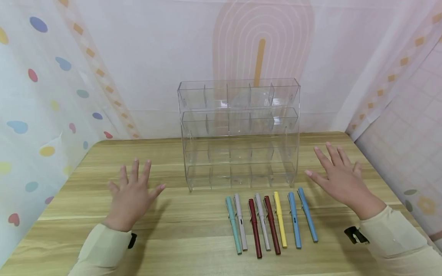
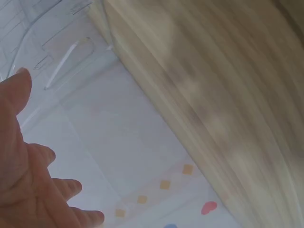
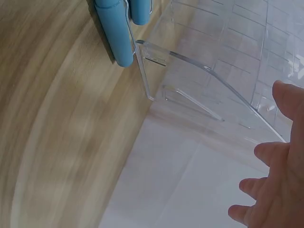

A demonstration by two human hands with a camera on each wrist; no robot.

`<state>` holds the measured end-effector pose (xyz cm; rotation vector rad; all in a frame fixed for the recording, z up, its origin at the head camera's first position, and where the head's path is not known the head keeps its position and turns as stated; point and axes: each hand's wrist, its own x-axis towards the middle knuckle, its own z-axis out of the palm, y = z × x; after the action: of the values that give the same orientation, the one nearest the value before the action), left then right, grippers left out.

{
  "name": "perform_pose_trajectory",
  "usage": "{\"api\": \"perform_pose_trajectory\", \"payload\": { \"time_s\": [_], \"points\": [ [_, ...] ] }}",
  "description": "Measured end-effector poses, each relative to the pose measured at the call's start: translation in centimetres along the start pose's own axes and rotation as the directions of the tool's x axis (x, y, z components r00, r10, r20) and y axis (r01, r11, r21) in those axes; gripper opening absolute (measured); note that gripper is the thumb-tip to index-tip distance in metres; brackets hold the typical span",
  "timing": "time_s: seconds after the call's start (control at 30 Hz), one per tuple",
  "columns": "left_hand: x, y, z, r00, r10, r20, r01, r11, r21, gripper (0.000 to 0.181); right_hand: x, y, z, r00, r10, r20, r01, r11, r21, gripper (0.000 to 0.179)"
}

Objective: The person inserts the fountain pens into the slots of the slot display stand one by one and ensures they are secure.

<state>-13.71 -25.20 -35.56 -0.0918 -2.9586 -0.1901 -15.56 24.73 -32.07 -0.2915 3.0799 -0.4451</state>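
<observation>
My left hand (image 1: pixel 130 199) is held above the table left of a clear plastic rack (image 1: pixel 239 136), fingers spread and holding nothing. On the other side, my right hand (image 1: pixel 343 180) is likewise spread and bare, to the right of the rack. Between the hands lies a row of capped pens: a teal pen (image 1: pixel 233 226), two light grey pens, two dark red pens (image 1: pixel 254 228), a yellow pen (image 1: pixel 280 220) and two blue pens (image 1: pixel 307 214). The right wrist view catches the ends of the blue pens (image 3: pixel 114 33) beside the rack (image 3: pixel 204 71).
The rack stands upright at the back of the wood-grain table (image 1: pixel 190 237), its tiers split into small compartments. Behind it hangs a pale patterned cloth (image 1: pixel 155 57), which also covers the left and right sides. Each wrist carries a dark strap.
</observation>
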Motion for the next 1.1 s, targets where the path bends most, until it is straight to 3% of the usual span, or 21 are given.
{"api": "perform_pose_trajectory", "payload": {
  "time_s": [0.27,0.47,0.63,0.8,0.97,1.1],
  "points": [
    [1.2,1.6,-0.5,0.998,-0.006,0.068,0.016,0.988,-0.152,0.084,0.0,0.3,0.8,1.0,-0.025,-0.009,0.026,0.997,0.076,0.082],
    [2.0,2.8,-0.1,0.997,0.021,0.071,0.003,0.947,-0.321,0.083,-0.2,0.4,1.7,1.0,-0.025,-0.009,0.026,0.975,0.222,0.082],
    [2.8,3.9,-0.2,0.998,0.041,0.039,-0.018,0.889,-0.458,0.08,-0.2,0.5,2.7,0.999,-0.013,0.037,0.0,0.941,0.337,0.083],
    [3.8,4.9,-0.4,0.999,0.046,0.01,-0.032,0.82,-0.572,0.078,-0.4,0.6,3.4,0.998,-0.006,0.061,-0.018,0.921,0.388,0.08],
    [4.8,5.8,-0.6,1.0,0.019,-0.009,-0.02,0.751,-0.659,0.073,-0.4,0.6,4.1,0.997,-0.009,0.076,-0.024,0.908,0.417,0.074],
    [5.5,6.2,-0.5,0.999,-0.03,0.015,0.031,0.689,-0.724,0.067,-0.3,0.5,4.6,0.995,0.0,0.102,-0.044,0.905,0.423,0.072]
  ]
}}
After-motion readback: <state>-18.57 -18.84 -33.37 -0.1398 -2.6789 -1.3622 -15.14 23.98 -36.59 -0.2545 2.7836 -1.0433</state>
